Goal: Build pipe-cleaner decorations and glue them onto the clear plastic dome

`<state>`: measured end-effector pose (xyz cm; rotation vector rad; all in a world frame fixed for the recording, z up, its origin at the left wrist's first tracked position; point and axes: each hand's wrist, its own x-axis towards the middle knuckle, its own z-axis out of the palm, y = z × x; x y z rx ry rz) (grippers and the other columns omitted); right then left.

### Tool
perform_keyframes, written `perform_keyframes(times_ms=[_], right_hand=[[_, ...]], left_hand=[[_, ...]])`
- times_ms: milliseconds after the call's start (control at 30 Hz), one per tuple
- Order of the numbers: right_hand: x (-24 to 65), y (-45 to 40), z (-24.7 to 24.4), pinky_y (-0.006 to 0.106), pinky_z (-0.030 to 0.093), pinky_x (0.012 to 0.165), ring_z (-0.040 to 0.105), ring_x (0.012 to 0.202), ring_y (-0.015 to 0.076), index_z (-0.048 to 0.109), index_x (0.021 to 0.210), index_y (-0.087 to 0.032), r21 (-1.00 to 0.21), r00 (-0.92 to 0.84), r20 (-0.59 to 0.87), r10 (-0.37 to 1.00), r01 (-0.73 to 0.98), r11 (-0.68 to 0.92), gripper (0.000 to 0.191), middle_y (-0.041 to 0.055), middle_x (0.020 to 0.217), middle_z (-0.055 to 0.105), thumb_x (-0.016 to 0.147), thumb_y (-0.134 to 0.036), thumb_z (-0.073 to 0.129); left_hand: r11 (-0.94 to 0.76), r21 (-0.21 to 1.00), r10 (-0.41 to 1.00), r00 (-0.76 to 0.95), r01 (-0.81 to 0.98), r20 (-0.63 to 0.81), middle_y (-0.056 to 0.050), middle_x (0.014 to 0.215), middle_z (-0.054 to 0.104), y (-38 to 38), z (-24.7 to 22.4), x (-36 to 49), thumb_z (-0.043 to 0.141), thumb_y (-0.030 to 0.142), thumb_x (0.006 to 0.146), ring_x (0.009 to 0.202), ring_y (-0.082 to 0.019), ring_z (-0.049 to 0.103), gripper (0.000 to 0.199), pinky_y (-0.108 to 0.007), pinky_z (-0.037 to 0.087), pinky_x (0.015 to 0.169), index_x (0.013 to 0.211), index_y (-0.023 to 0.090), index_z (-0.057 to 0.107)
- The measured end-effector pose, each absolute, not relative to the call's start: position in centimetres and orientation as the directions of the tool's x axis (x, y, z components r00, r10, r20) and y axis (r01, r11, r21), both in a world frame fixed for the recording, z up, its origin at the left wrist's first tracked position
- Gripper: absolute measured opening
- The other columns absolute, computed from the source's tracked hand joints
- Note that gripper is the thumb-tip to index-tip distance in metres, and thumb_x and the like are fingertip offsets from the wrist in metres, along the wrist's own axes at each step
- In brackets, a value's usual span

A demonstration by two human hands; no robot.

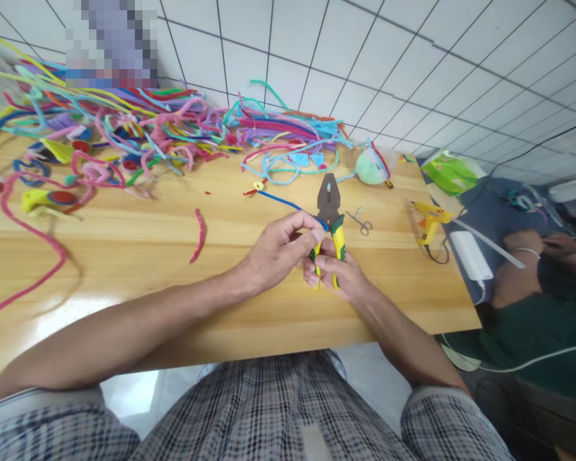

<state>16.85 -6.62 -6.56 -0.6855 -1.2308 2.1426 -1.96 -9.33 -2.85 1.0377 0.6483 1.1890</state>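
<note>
My left hand [288, 246] pinches a blue pipe cleaner [281, 200] near its right end. At the far left end of that stem is a small yellow piece [258, 186]. In my right hand [338, 266] are combination pliers [330, 198] with green and yellow handles, jaws pointing away from me. The pinched end of the pipe cleaner lies by the pliers' pivot; whether the metal touches it I cannot tell. Small scissors [362, 224] lie just right of the pliers. To the left, a short red pipe cleaner [199, 235] rests on the wooden table [249, 320].
A heap of coloured pipe cleaners [163, 128] spreads along the tiled wall. A pale green ball [372, 166] sits at the back. On the right are a yellow glue gun [432, 221], a white power strip [471, 256] and another person's arm [518, 269]. A long pink stem [33, 224] curves at left.
</note>
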Motion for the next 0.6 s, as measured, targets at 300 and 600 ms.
perform_keyframes(times_ms=[300, 600], right_hand=[[16.72, -6.38, -6.64, 0.026, 0.051, 0.056, 0.063, 0.058, 0.0112, 0.066, 0.101, -0.020, -0.894, -0.703, -0.152, 0.695, -0.201, -0.400, 0.034, -0.0027, 0.080, 0.069, 0.085, -0.040, 0.088], [16.65, -6.10, -7.11, 0.026, 0.054, 0.060, 0.067, 0.062, 0.0128, 0.063, 0.097, -0.021, -0.908, -0.702, -0.127, 0.701, -0.203, -0.367, 0.031, -0.0034, 0.079, 0.069, 0.086, -0.038, 0.086]], left_hand=[[0.020, 0.894, 0.954, 0.277, -0.448, 0.118, 0.010, 0.064, 0.056, -9.16, -2.98, -2.06, 0.085, 0.042, 0.098, 0.050, -0.016, 0.074, 0.033, -0.023, 0.060, 0.048, 0.099, 0.019, 0.062], [-0.019, 0.901, 0.960, 0.244, -0.433, 0.138, 0.000, 0.083, 0.076, -9.12, -3.29, -2.01, 0.074, 0.031, 0.104, 0.051, -0.010, 0.071, 0.019, -0.018, 0.057, 0.047, 0.098, 0.017, 0.064]])
